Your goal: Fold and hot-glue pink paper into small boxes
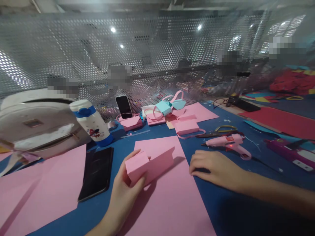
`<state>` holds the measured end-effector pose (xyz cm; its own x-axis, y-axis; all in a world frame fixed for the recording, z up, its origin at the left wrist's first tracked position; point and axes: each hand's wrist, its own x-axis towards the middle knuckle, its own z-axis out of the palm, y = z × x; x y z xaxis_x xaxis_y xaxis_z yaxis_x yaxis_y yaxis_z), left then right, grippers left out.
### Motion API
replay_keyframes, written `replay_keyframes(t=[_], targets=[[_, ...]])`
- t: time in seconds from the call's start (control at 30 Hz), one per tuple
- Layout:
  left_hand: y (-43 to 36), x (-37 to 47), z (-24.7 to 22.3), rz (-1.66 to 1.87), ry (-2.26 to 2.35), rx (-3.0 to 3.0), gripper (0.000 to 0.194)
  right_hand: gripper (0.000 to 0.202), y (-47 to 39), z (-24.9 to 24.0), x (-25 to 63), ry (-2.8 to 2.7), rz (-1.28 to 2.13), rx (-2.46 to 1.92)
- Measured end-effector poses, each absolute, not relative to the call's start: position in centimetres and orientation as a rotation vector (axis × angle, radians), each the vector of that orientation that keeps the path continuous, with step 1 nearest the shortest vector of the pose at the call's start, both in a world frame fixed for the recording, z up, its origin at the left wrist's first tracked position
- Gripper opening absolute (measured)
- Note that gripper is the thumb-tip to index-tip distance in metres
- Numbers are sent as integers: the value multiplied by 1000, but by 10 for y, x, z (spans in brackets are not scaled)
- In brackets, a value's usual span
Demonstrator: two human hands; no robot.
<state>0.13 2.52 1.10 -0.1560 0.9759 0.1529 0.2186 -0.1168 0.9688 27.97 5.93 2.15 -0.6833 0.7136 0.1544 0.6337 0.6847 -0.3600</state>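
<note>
My left hand (130, 183) grips a folded pink paper piece (155, 165), its fingers behind and thumb in front. The piece has a box-like left end and a flat flap reaching right, above a large pink sheet (172, 203). On the blue table by the sheet's right edge rests my right hand (204, 165), fingers curled together; whether anything is under them is hidden. Just beyond it lies a pink glue gun (228, 142) with a small red light, next to scissors (221, 130).
Small pink paper bags (188, 127) and a turquoise one (163, 107) stand at the back. To the left are a black tablet (97, 173), a white-blue bottle (91, 123) and a backpack (49, 118). A purple tool (290, 152) lies at right.
</note>
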Motion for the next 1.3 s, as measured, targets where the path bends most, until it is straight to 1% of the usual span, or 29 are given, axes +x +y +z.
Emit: replay_keyframes(t=[0.2, 0.33, 0.43, 0.5, 0.6, 0.63, 0.7, 0.8, 0.93, 1.07, 1.13, 1.2, 1.3], targets=[[30, -4, -2, 1242, 1396, 1330, 61, 16, 64, 10, 277, -2710, 243, -945], [31, -5, -3, 1186, 1435, 1262, 62, 15, 64, 12, 274, -2767, 240, -962], [32, -4, -1, 1169, 1463, 1264, 65, 15, 63, 11, 270, -2838, 166, -992], [33, -3, -1, 1182, 1475, 1250, 69, 18, 64, 8, 268, -2878, 23, -1004], [34, -2, -1, 1209, 1471, 1202, 71, 26, 71, 10, 271, -2847, -286, -1012], [33, -2, -2, 1210, 1462, 1191, 70, 26, 74, 14, 272, -2812, -377, -1009], [33, -3, -3, 1200, 1454, 1197, 66, 20, 80, 28, 276, -2749, -456, -1034], [33, -5, -5, 1191, 1476, 1253, 56, 18, 86, 54, 279, -2620, -410, -1078], [34, -6, -5, 1184, 1465, 1272, 51, 18, 85, 74, 277, -2531, -300, -1096], [33, -6, -4, 1220, 1467, 1254, 50, 12, 82, 60, 268, -2663, 58, -1100], [33, -6, -4, 1269, 1490, 1218, 49, 13, 83, 47, 264, -2702, 189, -1135], [33, -7, -3, 1333, 1533, 1170, 52, 12, 85, 35, 259, -2711, 248, -1175], [34, -7, -2, 1380, 1561, 1135, 57, 10, 89, 25, 254, -2727, 223, -1212]])
